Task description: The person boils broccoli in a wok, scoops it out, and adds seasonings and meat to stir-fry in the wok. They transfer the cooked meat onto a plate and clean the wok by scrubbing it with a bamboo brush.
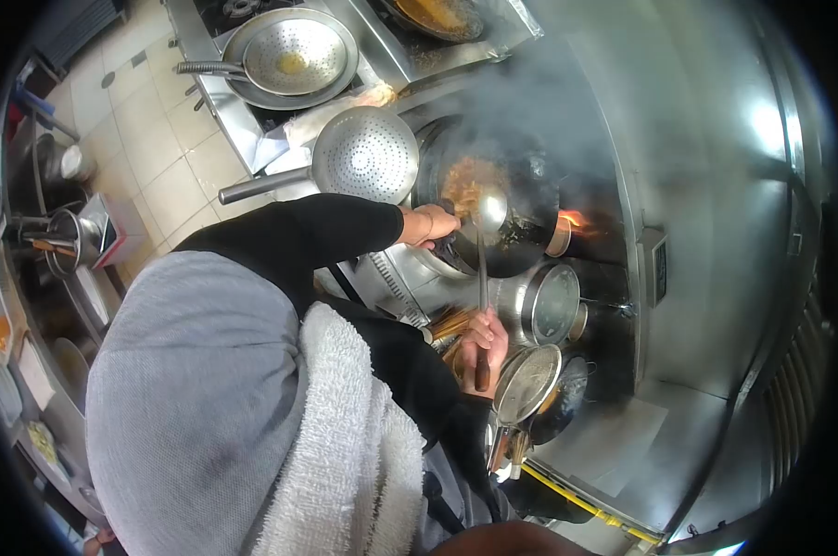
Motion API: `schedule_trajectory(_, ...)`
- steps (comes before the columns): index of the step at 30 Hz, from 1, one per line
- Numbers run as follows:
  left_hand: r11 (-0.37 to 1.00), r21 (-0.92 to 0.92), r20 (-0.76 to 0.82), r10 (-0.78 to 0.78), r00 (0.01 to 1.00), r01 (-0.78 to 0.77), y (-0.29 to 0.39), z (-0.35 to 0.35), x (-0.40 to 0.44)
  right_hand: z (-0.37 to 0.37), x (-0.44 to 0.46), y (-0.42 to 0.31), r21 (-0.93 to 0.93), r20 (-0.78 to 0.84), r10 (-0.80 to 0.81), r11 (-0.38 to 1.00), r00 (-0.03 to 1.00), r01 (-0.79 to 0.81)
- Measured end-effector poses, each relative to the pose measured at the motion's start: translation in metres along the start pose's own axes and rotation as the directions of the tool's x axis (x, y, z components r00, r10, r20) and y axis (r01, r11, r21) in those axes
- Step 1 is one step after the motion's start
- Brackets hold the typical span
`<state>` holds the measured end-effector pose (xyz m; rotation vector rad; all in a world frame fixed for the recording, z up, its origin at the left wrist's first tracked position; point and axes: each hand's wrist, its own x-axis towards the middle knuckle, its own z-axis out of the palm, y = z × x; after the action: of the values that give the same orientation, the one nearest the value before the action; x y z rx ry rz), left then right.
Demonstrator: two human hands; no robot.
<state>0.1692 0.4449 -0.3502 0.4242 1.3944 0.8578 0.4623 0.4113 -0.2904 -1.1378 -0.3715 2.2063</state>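
Steam rises from a dark wok (521, 250) on the burner, with reddish-brown food (470, 181) inside it. At the wok's near edge, my left hand (428, 225) is closed on it, with something dark, perhaps a cloth, under the fingers. My right hand (484, 341) is wrapped round the wooden-ended handle of a long metal ladle (482, 269). The ladle's round bowl rests in the wok among the food. Just left of the wok lies a perforated strainer (365, 156) with a long handle.
Flames (575, 221) show beyond the wok. To its right stand a metal pot (556, 304) and a mesh strainer (527, 385). At upper left, another strainer (294, 57) sits over a wide pan, and a second wok (438, 14) holds food. A yellow pipe (586, 500) runs below.
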Motion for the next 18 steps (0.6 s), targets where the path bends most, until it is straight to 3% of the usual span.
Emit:
schedule_trajectory(2, 1.000, -0.023, -0.016, 0.013, 1.000, -0.014, -0.006, 0.005, 0.004, 0.004, 0.000, -0.002, 0.387, 0.026, 0.124, 0.914, 0.992, -0.125)
schedule_trajectory(3, 0.999, -0.028, -0.038, 0.027, 0.999, -0.028, -0.007, 0.004, 0.005, 0.008, 0.002, -0.010, 0.380, 0.026, 0.130, 0.916, 0.991, -0.130)
schedule_trajectory(4, 0.999, -0.028, -0.042, 0.024, 0.999, -0.025, -0.005, 0.001, 0.003, 0.011, 0.005, -0.022, -0.037, -0.011, 0.047, 0.998, 0.999, -0.047)
schedule_trajectory(5, 0.999, -0.032, -0.022, -0.002, 1.000, 0.002, -0.003, -0.001, -0.002, 0.020, 0.003, -0.023, -0.440, -0.015, -0.047, 0.897, 0.999, 0.036)
schedule_trajectory(6, 0.999, -0.035, 0.000, -0.026, 1.000, 0.026, -0.002, -0.002, -0.005, 0.030, 0.008, -0.019, -0.680, -0.045, -0.216, 0.722, 0.975, 0.129)
schedule_trajectory(8, 0.998, -0.044, -0.018, -0.035, 0.999, 0.035, -0.006, 0.001, 0.003, 0.025, 0.039, -0.035, -0.942, 0.031, -0.323, 0.308, 0.946, 0.136)
schedule_trajectory(9, 0.997, -0.061, -0.043, -0.040, 0.998, 0.038, -0.008, 0.004, 0.006, 0.017, 0.059, -0.036, -0.939, 0.020, -0.330, 0.318, 0.944, 0.131)
schedule_trajectory(10, 0.995, -0.094, -0.037, -0.027, 0.999, 0.023, -0.007, 0.005, 0.001, 0.008, 0.079, -0.035, -0.917, 0.398, -0.482, -0.196, 0.781, 0.347)
schedule_trajectory(12, 0.992, -0.126, -0.022, -0.029, 0.999, 0.026, -0.020, 0.011, 0.026, 0.011, 0.075, -0.021, -0.640, 0.741, -0.411, -0.673, 0.531, 0.371)
schedule_trajectory(13, 0.984, -0.174, -0.015, -0.030, 0.999, 0.027, -0.025, 0.013, 0.035, 0.034, 0.049, 0.001, -0.798, 0.495, -0.446, -0.573, 0.746, 0.187)
schedule_trajectory(14, 0.986, -0.162, -0.006, -0.030, 1.000, 0.028, -0.021, 0.012, 0.030, 0.054, 0.024, 0.015, -0.883, 0.194, -0.438, -0.468, 0.878, -0.038)
schedule_trajectory(16, 0.990, -0.139, -0.060, -0.013, 0.998, 0.005, -0.011, 0.010, 0.012, 0.066, -0.019, 0.022, -0.902, 0.196, -0.453, -0.432, 0.870, -0.022)
schedule_trajectory(18, 0.996, -0.077, -0.035, 0.034, 0.999, -0.037, -0.047, 0.018, 0.054, 0.068, -0.059, 0.037, -0.933, 0.215, -0.467, -0.358, 0.858, 0.039)
